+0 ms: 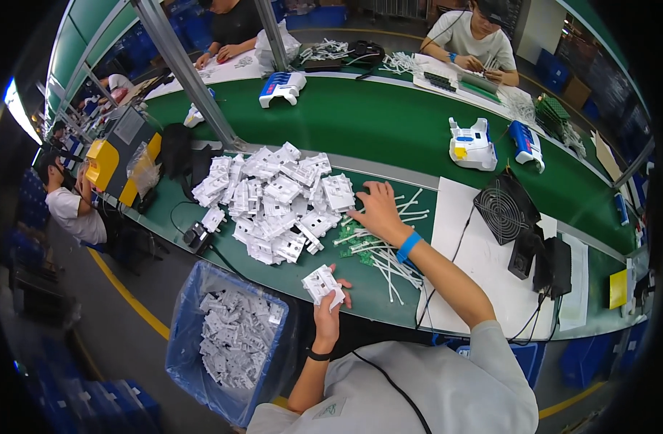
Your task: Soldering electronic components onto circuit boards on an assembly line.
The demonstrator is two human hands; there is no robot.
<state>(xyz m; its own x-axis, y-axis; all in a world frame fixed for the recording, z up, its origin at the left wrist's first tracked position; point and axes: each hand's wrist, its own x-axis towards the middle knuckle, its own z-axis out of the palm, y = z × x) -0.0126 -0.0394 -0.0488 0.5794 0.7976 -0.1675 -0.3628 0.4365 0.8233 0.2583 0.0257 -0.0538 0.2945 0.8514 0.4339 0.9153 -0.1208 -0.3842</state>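
At lower centre, the left hand (327,320) grips a white plastic part (321,284); at centre, the right hand (384,215) spreads its fingers beside jumbled white leads (391,261), any grip unclear. Gentle, one-by-one handling would likely prevent snags.

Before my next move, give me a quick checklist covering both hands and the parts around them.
1. White plastic housing gripped by the left hand: ok, held at the table's front edge.
2. Right hand empty: cannot tell; its fingertips are at the edge of the housing pile.
3. Housing pile within reach: ok, it seems; it lies just ahead of the left hand.
4. White leads laid out separately: not ok; many cross each other.
5. Blue-lined bin standing clear of the left forearm: ok; it holds small white parts.
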